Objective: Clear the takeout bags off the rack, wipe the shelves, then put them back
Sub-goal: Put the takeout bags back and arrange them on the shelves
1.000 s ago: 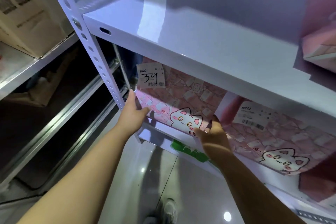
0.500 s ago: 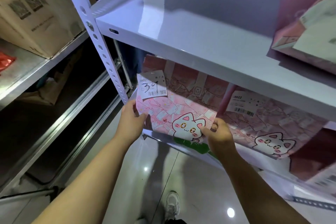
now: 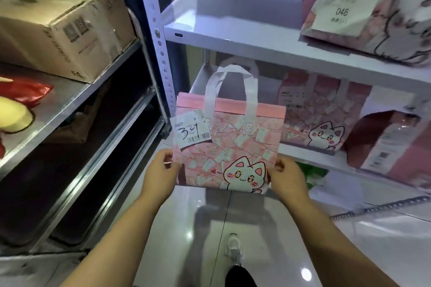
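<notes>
While I am holding the pink cat bag (image 3: 229, 147) upright in the air, just in front of the rack's middle shelf (image 3: 300, 148) and resting on nothing, both grips are pinching its lower corners. My left grip (image 3: 161, 175) is clamping the bottom left edge with the thumb on the printed face and the fingers going behind. My right grip (image 3: 288, 179) is doing the same at the bottom right, beside the cat drawing. I am judging that I am taking it low and from both sides to keep it level, so whatever is inside is not tipping. That is also why the white handles (image 3: 229, 86) are standing up loose, with nothing holding them. The order slip (image 3: 192, 133) marked 34 is facing me on the upper left of the bag.

Behind it, a second cat bag (image 3: 321, 114) is sitting on the middle shelf, with a dark red bag (image 3: 384, 144) just beside it to the right. Both are waiting to be lifted off before any wiping is possible there. On the upper shelf (image 3: 233, 30), the left part is lying bare and a bag labelled 046 (image 3: 349, 7) is occupying the right end. The rack's perforated post (image 3: 155, 30) is standing to the left of my bag. Beyond it, a cardboard box (image 3: 65, 25) is sitting on a separate metal shelf. Below my arms the glossy floor (image 3: 268, 228) is reflecting the lights. I am reckoning the clearing step is only partly done.
</notes>
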Motion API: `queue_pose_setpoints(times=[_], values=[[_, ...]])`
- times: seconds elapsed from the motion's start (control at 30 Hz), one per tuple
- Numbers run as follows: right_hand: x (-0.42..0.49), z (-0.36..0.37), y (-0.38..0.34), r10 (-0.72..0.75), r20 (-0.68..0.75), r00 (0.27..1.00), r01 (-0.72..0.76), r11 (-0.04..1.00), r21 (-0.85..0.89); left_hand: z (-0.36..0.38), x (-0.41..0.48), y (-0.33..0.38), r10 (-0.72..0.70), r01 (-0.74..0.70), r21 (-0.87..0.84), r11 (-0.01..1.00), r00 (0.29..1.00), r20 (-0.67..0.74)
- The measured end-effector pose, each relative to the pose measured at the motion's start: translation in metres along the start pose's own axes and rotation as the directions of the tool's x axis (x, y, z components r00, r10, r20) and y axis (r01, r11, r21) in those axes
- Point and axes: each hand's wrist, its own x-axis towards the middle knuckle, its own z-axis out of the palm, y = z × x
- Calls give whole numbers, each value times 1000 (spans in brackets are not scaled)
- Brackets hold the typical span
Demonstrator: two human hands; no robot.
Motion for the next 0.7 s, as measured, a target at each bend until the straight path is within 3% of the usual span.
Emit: queue_pose_setpoints(times=[0.33,0.7], values=[[-111,-21,-14,-210,-159,965,220,974,50,-80,-79,15,152,-154,-130,980,988,-21],[-121,-91,-107,-434,-360,826,504,854,128,-115,-87,139,443,-466,-210,860,884,-147]])
